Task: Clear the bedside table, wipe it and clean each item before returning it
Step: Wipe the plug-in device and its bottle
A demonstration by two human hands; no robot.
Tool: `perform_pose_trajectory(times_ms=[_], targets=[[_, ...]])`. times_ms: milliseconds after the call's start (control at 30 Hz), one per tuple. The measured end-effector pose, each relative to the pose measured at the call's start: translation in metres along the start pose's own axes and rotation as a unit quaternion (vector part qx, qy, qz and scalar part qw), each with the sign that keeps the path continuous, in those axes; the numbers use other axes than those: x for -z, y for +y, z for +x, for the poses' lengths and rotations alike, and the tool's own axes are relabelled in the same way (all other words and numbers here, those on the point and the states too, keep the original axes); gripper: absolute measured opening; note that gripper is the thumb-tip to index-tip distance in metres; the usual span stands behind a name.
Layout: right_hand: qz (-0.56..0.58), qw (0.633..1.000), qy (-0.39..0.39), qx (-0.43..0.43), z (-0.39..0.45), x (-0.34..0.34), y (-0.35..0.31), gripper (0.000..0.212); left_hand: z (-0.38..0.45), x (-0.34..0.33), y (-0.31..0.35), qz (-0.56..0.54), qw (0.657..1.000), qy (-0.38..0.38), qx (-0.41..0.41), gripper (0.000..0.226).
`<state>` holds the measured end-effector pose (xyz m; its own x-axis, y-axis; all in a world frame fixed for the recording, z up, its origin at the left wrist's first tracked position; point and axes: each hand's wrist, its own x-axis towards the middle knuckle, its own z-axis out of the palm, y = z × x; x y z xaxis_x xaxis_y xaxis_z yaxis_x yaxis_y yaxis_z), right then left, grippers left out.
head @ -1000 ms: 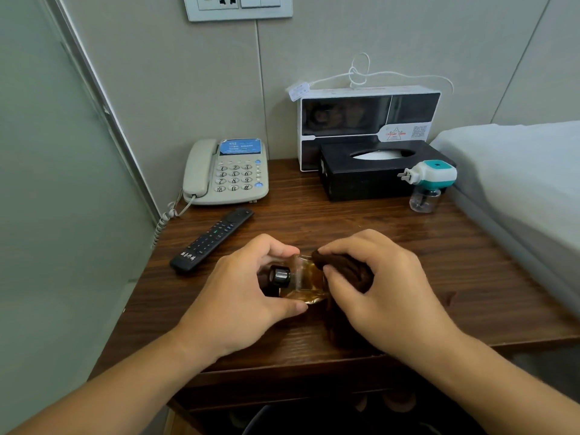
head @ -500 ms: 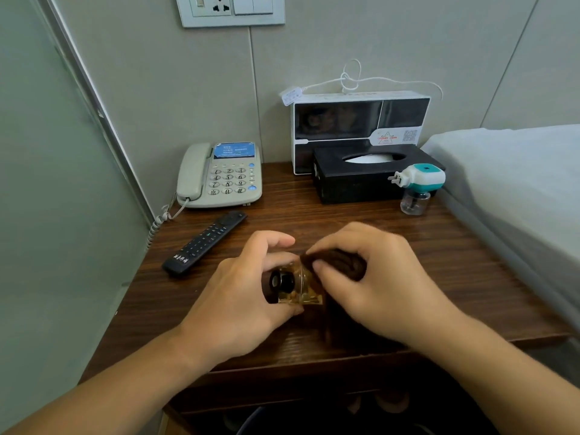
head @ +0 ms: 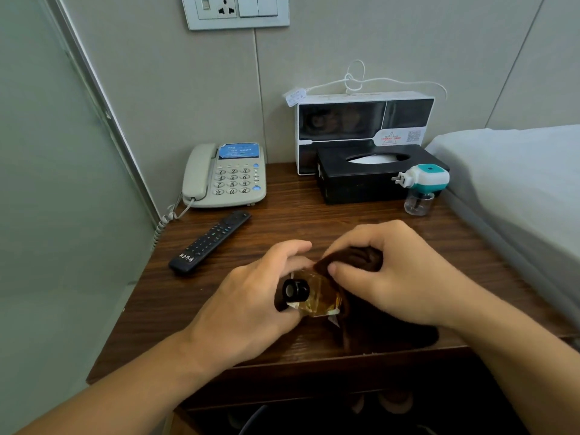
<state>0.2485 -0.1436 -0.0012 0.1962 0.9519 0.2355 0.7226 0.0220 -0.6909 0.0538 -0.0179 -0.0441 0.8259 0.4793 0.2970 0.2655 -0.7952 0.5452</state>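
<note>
The left hand is gripping an amber bottle over the front of the table, black cap toward the camera. The right hand is pinching a brown cloth against the bottle's far side.

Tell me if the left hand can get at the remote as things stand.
Probably not right away: the left hand grips the amber bottle while the right hand rubs it with the brown cloth. Once freed, the path to the remote looks open.
</note>
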Motion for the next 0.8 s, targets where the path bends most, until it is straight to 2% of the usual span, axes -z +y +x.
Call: perform_pose_trajectory(times_ms=[100, 200, 267, 367, 467, 633, 800], targets=[[-0.042, 0.998, -0.022, -0.042, -0.001, 0.008, 0.008, 0.014, 0.002, 0.0, -0.002, 0.009, 1.0, 0.012, -0.008, 0.08], [-0.021, 0.999, -0.024, 0.001, -0.007, 0.005, 0.001, 0.016, 0.003, -0.001, -0.003, 0.012, 1.0, 0.002, -0.016, 0.078], [-0.002, 0.999, -0.042, -0.01, -0.008, 0.008, -0.001, 0.016, 0.003, -0.002, -0.003, 0.017, 1.0, -0.004, -0.024, 0.077], [-0.108, 0.99, -0.049, -0.075, -0.002, 0.018, 0.012, 0.014, 0.005, -0.002, -0.003, 0.011, 1.0, 0.006, -0.014, 0.075], [-0.149, 0.984, -0.017, -0.102, -0.006, 0.025, 0.02, 0.012, 0.007, 0.003, -0.005, 0.0, 1.0, 0.021, 0.015, 0.076], [-0.168, 0.984, 0.043, -0.042, -0.019, 0.038, 0.006, 0.015, 0.023, 0.012, -0.003, -0.054, 0.996, 0.04, 0.062, 0.069], [-0.185, 0.98, 0.07, -0.018, -0.032, 0.05, 0.001, 0.025, 0.055, 0.019, 0.004, -0.106, 0.992, 0.032, 0.057, 0.063]])
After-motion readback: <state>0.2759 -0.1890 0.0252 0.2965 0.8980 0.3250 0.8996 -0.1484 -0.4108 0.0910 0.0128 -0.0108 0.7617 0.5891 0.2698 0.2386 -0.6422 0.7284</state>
